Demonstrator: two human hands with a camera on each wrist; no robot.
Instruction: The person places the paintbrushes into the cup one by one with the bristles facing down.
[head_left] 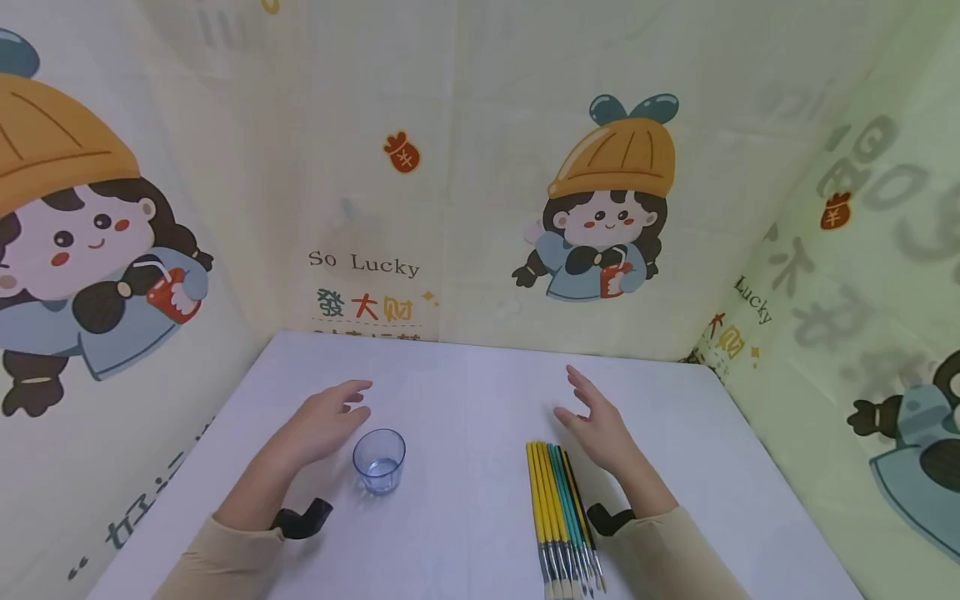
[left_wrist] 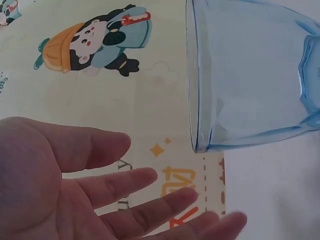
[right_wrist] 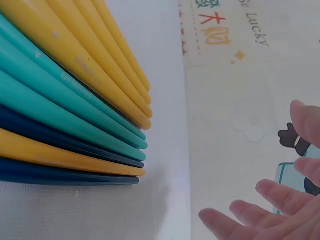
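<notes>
A clear bluish drinking glass [head_left: 378, 463] stands upright on the white table, just right of my left hand [head_left: 327, 422]. That hand hovers with fingers spread and holds nothing; in the left wrist view the glass [left_wrist: 255, 75] appears large beside the fingers [left_wrist: 150, 212]. Several paintbrushes [head_left: 558, 508] with yellow, teal and dark handles lie side by side, bristles toward me. My right hand [head_left: 600, 427] is raised past their handle ends, fingers extended, nothing in it. The right wrist view shows the brush handles [right_wrist: 75, 95] close up, apart from the right fingers [right_wrist: 285, 197].
The white table [head_left: 465, 400] is bounded by a cream patterned cloth [head_left: 480, 208] at the back and on both sides. A black band piece [head_left: 303, 520] sticks out at the left wrist, and another black piece [head_left: 609, 520] at the right wrist.
</notes>
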